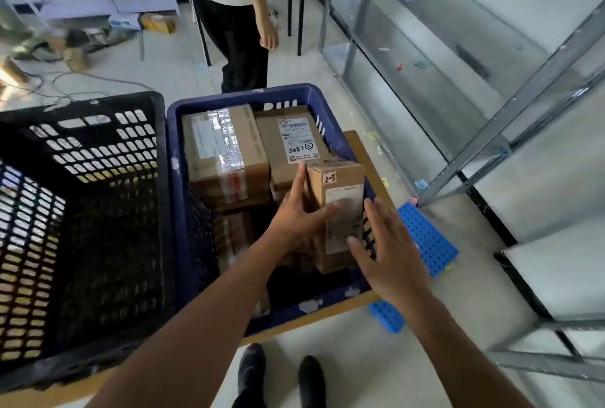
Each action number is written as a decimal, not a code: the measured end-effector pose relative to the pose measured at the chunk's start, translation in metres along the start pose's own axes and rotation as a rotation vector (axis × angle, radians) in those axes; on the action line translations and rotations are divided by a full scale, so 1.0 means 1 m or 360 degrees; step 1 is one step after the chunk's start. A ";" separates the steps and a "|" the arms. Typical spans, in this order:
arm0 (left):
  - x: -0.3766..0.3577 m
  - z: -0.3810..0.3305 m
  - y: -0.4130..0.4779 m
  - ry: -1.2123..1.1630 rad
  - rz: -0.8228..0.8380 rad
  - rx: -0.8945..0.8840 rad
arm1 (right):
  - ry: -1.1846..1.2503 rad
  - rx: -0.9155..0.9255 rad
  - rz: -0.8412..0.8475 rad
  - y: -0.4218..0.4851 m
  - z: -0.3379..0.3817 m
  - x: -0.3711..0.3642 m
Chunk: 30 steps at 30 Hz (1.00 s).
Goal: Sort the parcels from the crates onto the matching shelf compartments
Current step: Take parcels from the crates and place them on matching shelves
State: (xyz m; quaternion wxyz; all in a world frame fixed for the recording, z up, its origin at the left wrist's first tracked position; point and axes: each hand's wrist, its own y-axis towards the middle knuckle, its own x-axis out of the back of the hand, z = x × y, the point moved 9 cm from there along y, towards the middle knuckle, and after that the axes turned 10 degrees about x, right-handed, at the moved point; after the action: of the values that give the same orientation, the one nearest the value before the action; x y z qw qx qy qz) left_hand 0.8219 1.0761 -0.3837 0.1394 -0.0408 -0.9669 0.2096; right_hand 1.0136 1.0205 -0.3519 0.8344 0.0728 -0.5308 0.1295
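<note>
A blue crate [183, 178] in front of me holds several cardboard parcels. One small upright parcel [340, 185] bears a tag reading "2-3" and stands at the crate's right side. My left hand [299, 214] grips its left face, thumb across the front. My right hand [389, 253] is spread open against its lower right edge, fingers touching the box. Two larger parcels lie behind: a taped one [222, 148] and one with a white label [294, 142]. A grey metal shelf unit [510, 132] stands at the right, its visible levels bare.
A black crate [82, 211] sits left of the blue one; I see nothing in it. Both rest on a wooden board. A blue perforated pallet [429, 240] lies under the board's right side. Another person [235, 31] stands beyond the crates. Cables and boxes lie on the floor at far left.
</note>
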 end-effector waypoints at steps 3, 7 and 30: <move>0.001 -0.003 -0.003 -0.0100 0.0022 -0.0057 | -0.0003 -0.0065 0.0006 0.000 0.000 0.002; 0.009 -0.014 -0.009 -0.0059 0.0017 -0.0175 | 0.0040 -0.0111 -0.0105 0.006 0.010 0.014; -0.074 -0.114 -0.124 -0.0456 0.1148 -0.0513 | 0.1266 -0.0458 -0.1056 -0.135 0.035 0.105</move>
State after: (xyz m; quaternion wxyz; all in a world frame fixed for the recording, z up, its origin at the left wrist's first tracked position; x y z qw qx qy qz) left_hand 0.9225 0.9986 -0.2512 -0.0870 -0.3685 -0.9207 0.0947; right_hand 1.0652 0.8965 -0.2401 0.9687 0.0667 -0.1345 -0.1977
